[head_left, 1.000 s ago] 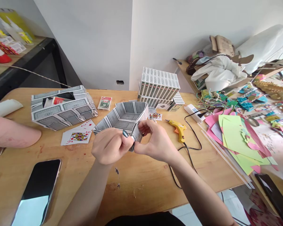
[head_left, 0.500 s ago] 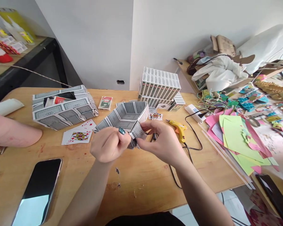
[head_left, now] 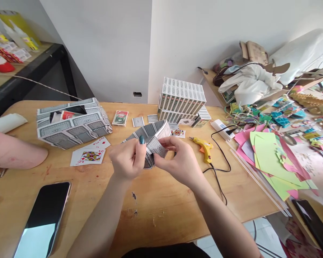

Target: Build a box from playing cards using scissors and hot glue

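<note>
Between my hands is a box made of playing cards point(head_left: 156, 146), with grey patterned card backs showing. My left hand point(head_left: 127, 157) is closed on its near left side, thumb up; the fingertips are curled out of sight. My right hand point(head_left: 179, 159) pinches a card flap at the box's near right corner between thumb and fingers. The box is tilted, and its lower left part is hidden behind my left hand. Beyond it, a few loose cards point(head_left: 138, 122) lie face down. A yellow glue gun point(head_left: 204, 148) rests to the right of my right hand.
A finished-looking card box point(head_left: 72, 123) stands at left, near fanned cards point(head_left: 90, 156) and a phone point(head_left: 43, 218). Stacked card packs point(head_left: 181, 98) stand at the back. The glue gun's cord point(head_left: 228, 157) runs to a power strip point(head_left: 222, 128). Coloured paper point(head_left: 274, 154) lies right.
The box has tipped and turned in my hands, so its inside shows less and the loose cards behind it are uncovered. My left hand has shifted slightly right; the cord has moved.
</note>
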`<move>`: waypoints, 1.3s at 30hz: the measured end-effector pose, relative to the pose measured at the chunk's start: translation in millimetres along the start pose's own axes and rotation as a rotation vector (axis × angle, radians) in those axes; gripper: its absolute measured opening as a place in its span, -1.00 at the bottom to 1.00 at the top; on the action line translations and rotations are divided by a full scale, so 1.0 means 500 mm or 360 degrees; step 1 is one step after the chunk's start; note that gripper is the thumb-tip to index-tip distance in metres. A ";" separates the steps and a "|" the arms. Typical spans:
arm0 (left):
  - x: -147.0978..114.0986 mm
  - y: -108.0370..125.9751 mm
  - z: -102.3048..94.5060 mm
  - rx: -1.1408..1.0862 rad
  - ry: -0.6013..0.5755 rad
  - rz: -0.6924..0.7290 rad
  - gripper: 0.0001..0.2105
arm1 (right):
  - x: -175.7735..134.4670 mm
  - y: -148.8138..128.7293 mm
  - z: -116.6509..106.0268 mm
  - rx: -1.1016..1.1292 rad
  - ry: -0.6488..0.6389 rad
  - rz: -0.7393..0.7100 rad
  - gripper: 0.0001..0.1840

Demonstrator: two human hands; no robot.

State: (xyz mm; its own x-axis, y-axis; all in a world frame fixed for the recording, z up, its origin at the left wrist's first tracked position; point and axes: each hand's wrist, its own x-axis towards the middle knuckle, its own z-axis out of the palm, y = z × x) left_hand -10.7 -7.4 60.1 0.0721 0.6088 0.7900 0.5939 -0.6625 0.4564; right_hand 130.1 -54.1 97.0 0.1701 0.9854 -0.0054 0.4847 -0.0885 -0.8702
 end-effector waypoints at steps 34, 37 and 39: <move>-0.007 -0.012 0.020 -0.0197 -0.0972 -0.0485 -0.61 | 0.038 -0.016 -0.002 -0.0800 -0.0283 -0.0037 -0.80; -0.011 -0.001 0.024 -0.0167 -0.0989 -0.0445 -0.65 | 0.036 -0.019 0.002 -0.1051 -0.0266 -0.0098 -0.75; -0.015 0.005 0.028 -0.0153 -0.1002 -0.0421 -0.68 | 0.038 -0.018 0.001 -0.1156 -0.0302 -0.0131 -0.76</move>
State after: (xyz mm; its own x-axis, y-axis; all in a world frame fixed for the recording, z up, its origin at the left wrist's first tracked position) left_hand 1.5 -7.6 49.7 0.4036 0.8736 0.2720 0.5839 -0.4748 0.6585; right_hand 128.5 -34.3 104.4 -0.0098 0.9953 -0.0964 0.9444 -0.0225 -0.3279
